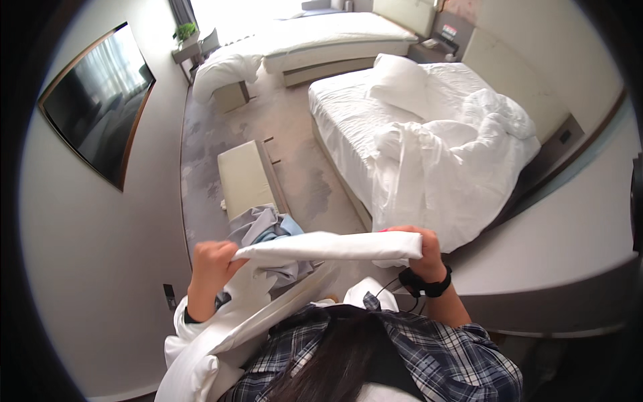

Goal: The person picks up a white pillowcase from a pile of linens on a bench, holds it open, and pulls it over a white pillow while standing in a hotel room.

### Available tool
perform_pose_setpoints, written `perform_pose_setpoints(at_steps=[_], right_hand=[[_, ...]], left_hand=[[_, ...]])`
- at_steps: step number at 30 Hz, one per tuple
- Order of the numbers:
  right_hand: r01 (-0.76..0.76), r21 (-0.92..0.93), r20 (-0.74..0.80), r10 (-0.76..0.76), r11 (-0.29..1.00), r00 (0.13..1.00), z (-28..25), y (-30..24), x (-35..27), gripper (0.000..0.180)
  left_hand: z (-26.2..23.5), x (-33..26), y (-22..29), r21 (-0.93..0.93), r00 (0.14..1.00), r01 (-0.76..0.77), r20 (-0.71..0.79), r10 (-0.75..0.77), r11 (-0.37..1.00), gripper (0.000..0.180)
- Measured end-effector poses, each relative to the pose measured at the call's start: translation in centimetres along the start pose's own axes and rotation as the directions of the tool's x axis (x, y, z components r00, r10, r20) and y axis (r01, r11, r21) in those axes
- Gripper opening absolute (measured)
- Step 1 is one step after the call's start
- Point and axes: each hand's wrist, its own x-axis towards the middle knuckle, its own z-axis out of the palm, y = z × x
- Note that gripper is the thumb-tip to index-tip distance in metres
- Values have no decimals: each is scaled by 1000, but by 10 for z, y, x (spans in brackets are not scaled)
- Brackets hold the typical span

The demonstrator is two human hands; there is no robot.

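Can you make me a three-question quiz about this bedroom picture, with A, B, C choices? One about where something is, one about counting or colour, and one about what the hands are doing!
1. Where is the dark screen?
A. on the left wall
B. on the bed
C. on the floor

2. How many beds show?
A. one
B. two
C. four

3. How is the white cloth held?
A. by no hands
B. by one hand
C. between both hands

Answers:
1 A, it hangs flat on the left wall.
2 B, a near bed and a far bed.
3 C, the left hand and right hand each grip an end.
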Motion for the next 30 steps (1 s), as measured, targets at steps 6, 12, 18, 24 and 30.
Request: perform_pose_setpoints(at_steps=[6,12,18,24,30], right_hand=[[-86,-62,14,87,994,996,-42,73,89,21],[-80,-42,125,85,996,988,-82,129,202,22],[-224,64,103,217,972,971,-93,181,308,16],[-260,194,174,227,946,958,-62,229,395,22],[-322,336,283,231,885,931,-19,272,511,22]], left_hand=[[45,103,-46,101,999,-21,35,17,995,28],[79,199,-72,110,994,107,-42,-103,988,31],[103,246,-103,178,969,244,-65,-236,953,27],[117,286,-156,220,937,345,-139,-320,913,37],[143,332,-249,216,907,419,-139,-397,882,37]])
